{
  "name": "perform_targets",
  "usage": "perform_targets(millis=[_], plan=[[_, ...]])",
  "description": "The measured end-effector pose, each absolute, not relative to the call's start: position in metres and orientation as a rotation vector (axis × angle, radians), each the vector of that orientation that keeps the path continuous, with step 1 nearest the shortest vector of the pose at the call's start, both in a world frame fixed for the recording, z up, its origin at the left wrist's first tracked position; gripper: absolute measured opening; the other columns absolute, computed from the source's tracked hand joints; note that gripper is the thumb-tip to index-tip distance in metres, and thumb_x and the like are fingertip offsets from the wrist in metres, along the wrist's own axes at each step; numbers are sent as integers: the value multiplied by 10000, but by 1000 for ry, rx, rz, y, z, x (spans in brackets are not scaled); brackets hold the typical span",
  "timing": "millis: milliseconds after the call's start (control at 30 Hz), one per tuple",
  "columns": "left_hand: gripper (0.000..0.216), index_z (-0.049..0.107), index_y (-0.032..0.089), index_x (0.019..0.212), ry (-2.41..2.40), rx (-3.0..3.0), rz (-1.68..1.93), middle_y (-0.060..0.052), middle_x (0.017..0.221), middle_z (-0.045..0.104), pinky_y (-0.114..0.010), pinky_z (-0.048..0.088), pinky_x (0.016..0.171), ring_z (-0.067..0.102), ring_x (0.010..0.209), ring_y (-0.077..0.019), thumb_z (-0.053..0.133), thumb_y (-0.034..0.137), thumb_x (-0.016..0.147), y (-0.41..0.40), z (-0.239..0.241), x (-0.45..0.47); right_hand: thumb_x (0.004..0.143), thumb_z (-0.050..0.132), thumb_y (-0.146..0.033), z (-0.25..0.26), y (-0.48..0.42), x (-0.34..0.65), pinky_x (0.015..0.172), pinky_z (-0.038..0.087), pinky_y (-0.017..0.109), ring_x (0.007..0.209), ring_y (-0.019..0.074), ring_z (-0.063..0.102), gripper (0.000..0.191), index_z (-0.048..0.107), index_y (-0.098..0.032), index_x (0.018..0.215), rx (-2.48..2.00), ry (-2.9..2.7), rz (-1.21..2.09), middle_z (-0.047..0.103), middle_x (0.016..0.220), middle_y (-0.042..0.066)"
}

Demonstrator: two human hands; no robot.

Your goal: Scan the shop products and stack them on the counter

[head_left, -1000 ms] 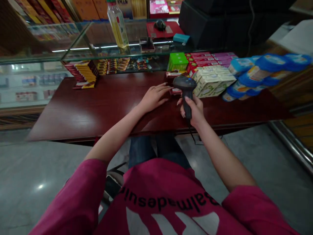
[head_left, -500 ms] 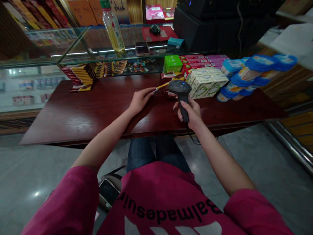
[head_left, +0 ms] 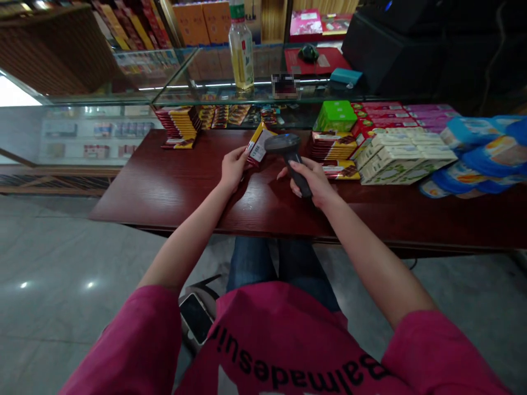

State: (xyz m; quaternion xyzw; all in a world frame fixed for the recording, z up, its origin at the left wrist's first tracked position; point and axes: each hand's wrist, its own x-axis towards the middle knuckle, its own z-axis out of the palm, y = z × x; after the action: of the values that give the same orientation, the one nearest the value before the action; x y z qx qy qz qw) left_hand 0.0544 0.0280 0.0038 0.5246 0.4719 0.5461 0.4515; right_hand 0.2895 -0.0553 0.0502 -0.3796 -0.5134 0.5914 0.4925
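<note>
My left hand (head_left: 234,168) is closed on the edge of a chocolate bar (head_left: 258,147) in a yellow and dark red wrapper. The bar is tilted up, its pale printed label side turned toward the scanner. A black handheld barcode scanner (head_left: 297,170) sits in my right hand (head_left: 315,184), fingers wrapped round its grip, its head close to the bar's right edge. Right of the scanner lies a stack of similar bars (head_left: 334,147), partly behind my right hand. Another stack of bars (head_left: 179,127) stands at the back left of the brown table (head_left: 189,181).
Cream cartons (head_left: 405,156), a green box (head_left: 336,115) and red boxes (head_left: 381,114) line the table's right side, beside blue-lidded tubs (head_left: 473,159). Behind runs a glass counter (head_left: 193,82) bearing a bottle (head_left: 242,55) and a mouse (head_left: 308,53).
My left hand has drawn the chocolate bar away from the right-hand stack and turned its label side up. The scanner's head has swung toward the bar. The view has shifted left.
</note>
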Motion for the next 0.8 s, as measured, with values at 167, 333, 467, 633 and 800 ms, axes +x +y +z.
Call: perform_targets(millis=[167,333,467,633,800], plan=[[283,807,172,1241,1181,1298,1403,-70,1107,852,-261,673,810,806,929,-171,615,250,1048,27,1,55,754,896,-662,46,-51,288,310,340,221,361,81,496,515,701,-234,963,-913,-1243,1475,810,814,24],[300,799,166,1276,1182,1315,1391,-94,1214,842,-277,667,833,814,993,-195,643,264,1039,29,-1,55,767,901,-633,45,-53,287,312,339,231,370,85,500,495,697,-234,979,-906,-1231,1477,817,849,34],[320,791,182,1305,1280,1462,1440,-99,1327,819,-371,657,996,790,1195,-258,661,303,1039,29,1,52,759,903,-640,46,-56,287,310,347,235,377,88,516,526,688,-232,1011,-911,-1227,1480,842,950,68],[289,823,234,1274,1408,1833,1507,-62,1334,822,-415,549,1206,761,1297,-247,650,258,1044,19,18,0,794,888,-581,44,-60,290,309,378,238,380,92,535,462,719,-218,1025,-965,-1205,1509,855,1006,95],[367,803,315,1333,1721,2118,1331,-9,1521,716,-420,484,1283,667,1449,-204,568,217,1068,10,37,-107,762,894,-588,43,-45,280,299,364,247,362,85,494,464,713,-211,963,-929,-1176,1528,857,1016,119]])
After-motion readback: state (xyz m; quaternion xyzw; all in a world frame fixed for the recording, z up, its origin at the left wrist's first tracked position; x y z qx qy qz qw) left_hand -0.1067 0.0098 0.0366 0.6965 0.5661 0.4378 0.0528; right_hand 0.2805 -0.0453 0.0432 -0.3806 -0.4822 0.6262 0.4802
